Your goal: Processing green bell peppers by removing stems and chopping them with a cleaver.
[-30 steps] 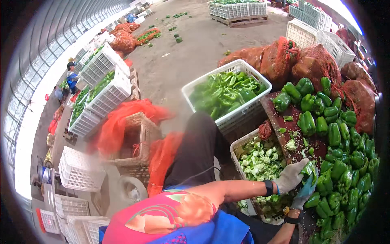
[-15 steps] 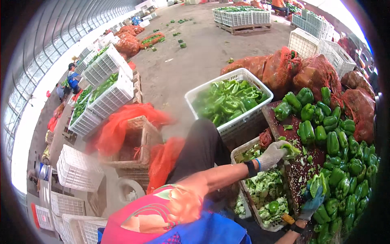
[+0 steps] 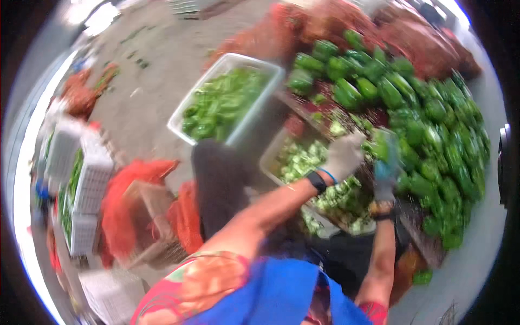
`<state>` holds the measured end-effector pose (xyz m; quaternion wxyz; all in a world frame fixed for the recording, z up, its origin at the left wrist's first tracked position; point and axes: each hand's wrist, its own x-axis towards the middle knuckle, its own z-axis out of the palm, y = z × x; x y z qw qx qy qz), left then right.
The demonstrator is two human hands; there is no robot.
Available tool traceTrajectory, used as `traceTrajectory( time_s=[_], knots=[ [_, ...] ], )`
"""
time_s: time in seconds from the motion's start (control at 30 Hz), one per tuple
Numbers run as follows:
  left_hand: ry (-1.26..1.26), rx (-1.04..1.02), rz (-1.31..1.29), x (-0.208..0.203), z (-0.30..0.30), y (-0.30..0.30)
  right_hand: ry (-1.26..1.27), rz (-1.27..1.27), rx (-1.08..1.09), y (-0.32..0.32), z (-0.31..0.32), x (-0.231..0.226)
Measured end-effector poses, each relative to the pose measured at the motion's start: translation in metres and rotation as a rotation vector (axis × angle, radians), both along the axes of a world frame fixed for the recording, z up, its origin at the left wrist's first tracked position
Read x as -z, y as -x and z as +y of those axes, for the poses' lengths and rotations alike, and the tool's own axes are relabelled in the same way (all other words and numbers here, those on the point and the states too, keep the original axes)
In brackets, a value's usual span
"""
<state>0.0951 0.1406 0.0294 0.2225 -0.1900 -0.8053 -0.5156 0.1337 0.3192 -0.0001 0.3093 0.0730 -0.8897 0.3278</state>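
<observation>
In a grey-white knit glove, my left hand (image 3: 346,153) curls above the scrap crate; motion blur and the glove hide what its fingers hold. Close beside it, my right hand (image 3: 385,172), in a teal glove, is closed around a green bell pepper (image 3: 382,144). Below both hands, pale green pepper scraps (image 3: 346,197) fill a low crate (image 3: 268,155). A dark red board (image 3: 379,116) with bits of pepper on it lies just beyond the hands. Whole green bell peppers (image 3: 433,130) are heaped on the right.
A white crate (image 3: 254,62) of green peppers stands ahead of my knee (image 3: 214,162). Full red mesh bags (image 3: 341,24) line the far side. On the left are a tan crate (image 3: 154,216) draped with red netting (image 3: 124,211), and stacked white crates (image 3: 89,184).
The view has swung to the right and is blurred. My hands, apart before, are now close together. The pepper piece that showed in my left hand cannot be made out now.
</observation>
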Motion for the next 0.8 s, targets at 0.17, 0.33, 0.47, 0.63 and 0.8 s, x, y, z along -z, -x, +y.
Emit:
traceTrajectory(
  time_s=[0.17, 0.33, 0.47, 0.63, 0.8],
  knots=[
    [0.143, 0.269, -0.226, 0.036, -0.049, 0.027, 0.634, -0.161, 0.009, -0.006, -0.027, -0.04],
    [-0.224, 0.674, -0.67, -0.003, -0.065, 0.003, 0.458, -0.3, -0.087, -0.03, -0.015, -0.013],
    [-1.009, 0.814, -1.326, 0.002, -0.073, -0.005, 0.44, -0.337, -0.115, -0.035, -0.04, -0.023],
    [-0.791, 0.861, -1.012, 0.021, -0.063, -0.011, 0.525, -0.272, -0.114, -0.036, -0.059, -0.019],
    [-0.558, 0.584, -0.715, 0.011, -0.077, -0.018, 0.141, -0.063, -0.024, -0.047, -0.065, -0.035]
  ],
)
